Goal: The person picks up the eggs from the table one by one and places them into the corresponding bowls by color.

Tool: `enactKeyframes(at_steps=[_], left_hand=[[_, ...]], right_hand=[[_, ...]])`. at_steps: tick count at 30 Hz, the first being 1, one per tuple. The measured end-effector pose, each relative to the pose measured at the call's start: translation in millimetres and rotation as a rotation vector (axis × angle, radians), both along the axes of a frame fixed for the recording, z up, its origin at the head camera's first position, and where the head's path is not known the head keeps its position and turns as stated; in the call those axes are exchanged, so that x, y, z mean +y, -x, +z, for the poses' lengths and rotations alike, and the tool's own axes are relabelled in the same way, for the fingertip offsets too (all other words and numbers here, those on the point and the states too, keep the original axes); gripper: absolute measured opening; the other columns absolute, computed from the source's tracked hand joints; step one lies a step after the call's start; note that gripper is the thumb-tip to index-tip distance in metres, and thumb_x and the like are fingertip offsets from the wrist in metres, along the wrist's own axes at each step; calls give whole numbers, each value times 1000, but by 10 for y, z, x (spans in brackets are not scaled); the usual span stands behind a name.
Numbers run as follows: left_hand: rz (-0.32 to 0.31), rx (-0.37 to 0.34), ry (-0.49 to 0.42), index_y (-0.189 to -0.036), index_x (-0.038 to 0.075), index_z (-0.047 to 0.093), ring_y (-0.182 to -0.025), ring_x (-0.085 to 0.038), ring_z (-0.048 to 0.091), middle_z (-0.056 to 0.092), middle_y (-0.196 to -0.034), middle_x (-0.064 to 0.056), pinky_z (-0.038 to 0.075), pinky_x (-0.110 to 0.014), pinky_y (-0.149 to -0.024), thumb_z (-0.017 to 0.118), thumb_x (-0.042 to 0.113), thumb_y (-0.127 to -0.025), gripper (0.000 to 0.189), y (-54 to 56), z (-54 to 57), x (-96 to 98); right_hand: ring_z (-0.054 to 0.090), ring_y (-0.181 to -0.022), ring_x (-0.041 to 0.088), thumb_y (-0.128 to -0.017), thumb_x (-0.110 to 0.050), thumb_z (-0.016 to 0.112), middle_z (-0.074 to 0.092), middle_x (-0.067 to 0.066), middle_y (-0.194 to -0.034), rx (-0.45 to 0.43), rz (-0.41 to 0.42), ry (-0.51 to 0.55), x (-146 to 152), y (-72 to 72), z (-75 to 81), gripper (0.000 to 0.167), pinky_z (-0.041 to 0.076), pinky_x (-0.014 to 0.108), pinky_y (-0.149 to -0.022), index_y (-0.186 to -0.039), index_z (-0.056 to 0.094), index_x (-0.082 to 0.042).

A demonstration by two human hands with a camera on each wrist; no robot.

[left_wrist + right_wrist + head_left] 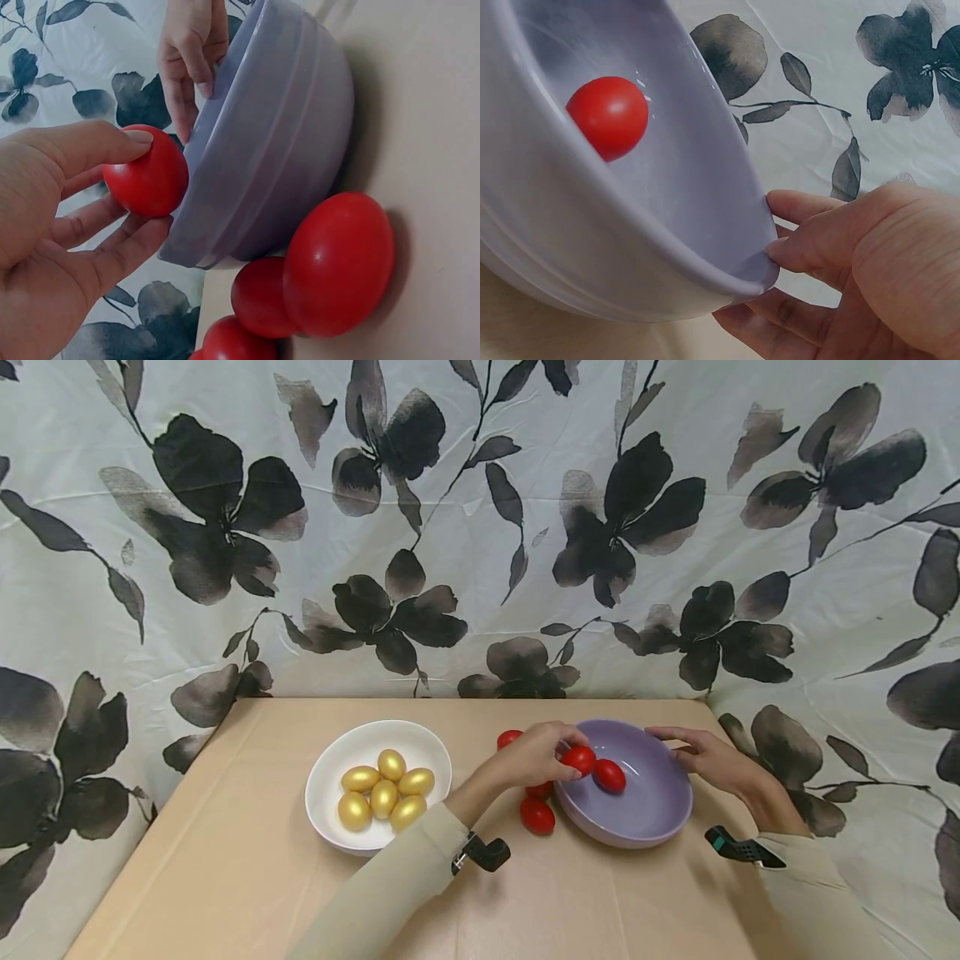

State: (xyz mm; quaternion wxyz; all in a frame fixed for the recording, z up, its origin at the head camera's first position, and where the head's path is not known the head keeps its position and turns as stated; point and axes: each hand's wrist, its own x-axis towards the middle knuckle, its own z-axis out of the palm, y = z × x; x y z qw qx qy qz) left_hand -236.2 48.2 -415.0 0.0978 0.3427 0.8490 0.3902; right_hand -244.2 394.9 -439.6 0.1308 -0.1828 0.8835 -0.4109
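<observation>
My left hand [534,756] pinches a red egg [148,171] between thumb and fingers, at the left rim of a purple bowl [637,810]. Inside that bowl lies another red egg [609,118]. On the bowl's right side, my right hand [885,262] touches the rim with thumb and fingertips, its fingers loosely extended. Several red eggs [537,817] rest on the table just left of the bowl, partly hidden by my left hand in the head view. One large red egg [339,264] sits close to the bowl's outer wall in the left wrist view.
A white bowl [322,810] with several gold eggs [383,798] stands to the left, near my left forearm. Both bowls are on a light wooden table [217,877]. Behind it hangs a white cloth [480,552] with dark flowers.
</observation>
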Motion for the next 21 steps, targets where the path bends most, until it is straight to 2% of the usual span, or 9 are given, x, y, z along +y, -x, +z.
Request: enactKeyframes(at_steps=[5, 11, 16, 21], left_hand=[[-34, 23, 12, -129, 10, 67, -101, -7, 61, 68, -117, 2, 51, -16, -86, 80, 13, -87, 45, 33, -22, 49], [-87, 22, 18, -128, 9, 67, -102, -8, 62, 69, -114, 2, 53, -24, -93, 79, 11, -87, 43, 59, -31, 105], [-118, 28, 52, -127, 10, 68, -103, -7, 63, 69, -113, 4, 50, -17, -90, 79, 13, -88, 41, 71, -43, 146], [-155, 49, 95, -127, 12, 68, -103, -7, 63, 69, -114, 4, 49, -14, -90, 78, 13, -88, 41, 85, -67, 202]], right_hand=[[52, -127, 57, -96, 12, 41, 40, 30, -154, -6, 3, 6, -3, -1, 8, 57, 56, 49, -94, -150, 47, -4], [51, -128, 57, -97, 11, 41, 39, 30, -154, -9, 0, 7, -9, 2, 17, 56, 55, 50, -94, -150, 47, -4], [50, -128, 58, -98, 10, 41, 38, 31, -154, -17, 1, 13, -9, 1, 17, 55, 55, 50, -95, -151, 47, -4], [51, -127, 57, -97, 11, 40, 39, 31, -154, -5, 12, 12, 1, 3, 8, 56, 56, 48, -94, -151, 46, -3]])
